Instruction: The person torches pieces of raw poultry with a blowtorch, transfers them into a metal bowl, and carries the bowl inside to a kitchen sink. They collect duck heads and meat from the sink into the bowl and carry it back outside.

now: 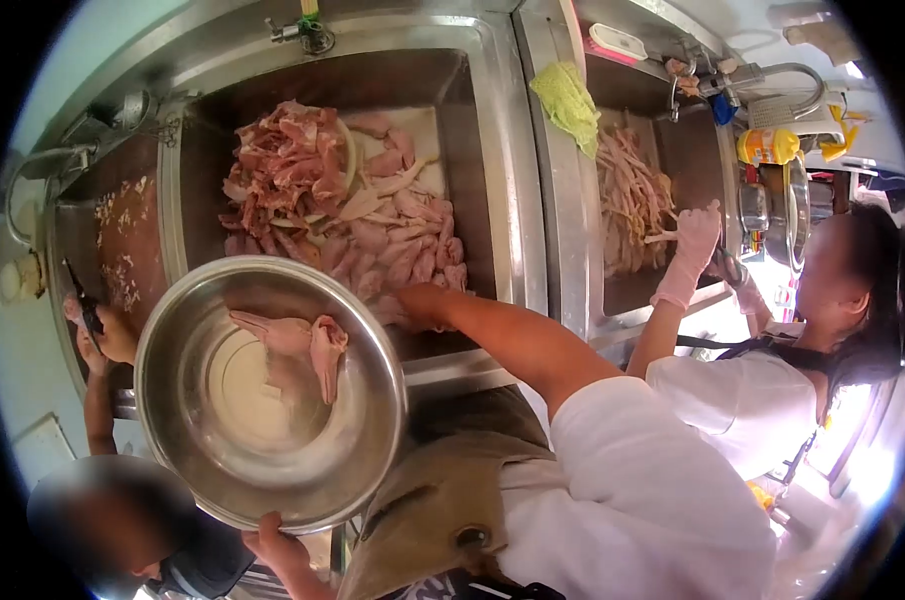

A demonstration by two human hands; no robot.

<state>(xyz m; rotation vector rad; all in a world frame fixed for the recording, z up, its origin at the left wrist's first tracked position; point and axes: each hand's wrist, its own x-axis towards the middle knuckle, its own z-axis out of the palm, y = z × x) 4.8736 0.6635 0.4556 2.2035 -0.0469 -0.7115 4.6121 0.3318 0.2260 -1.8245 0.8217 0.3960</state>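
Metal bowl (258, 460) at near edge of sink (503, 200), two poultry pieces (329, 350) inside; left hand (278, 548) pinches bowl rim; right hand (428, 305) at poultry pile (293, 160) in sink, fingers partly hidden, can't tell if gripping; co-worker's gloved hand (695, 245) to the right

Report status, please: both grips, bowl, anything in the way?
Left grip holding metal bowl. Right grip at poultry pile. Two pieces in bowl. Bowl hides sink corner.

Head view: looks forward and down from head height
Near: metal basin (193, 440), left of centre
Far: tap (317, 40) behind middle sink (498, 180)
Edges: curved, dark
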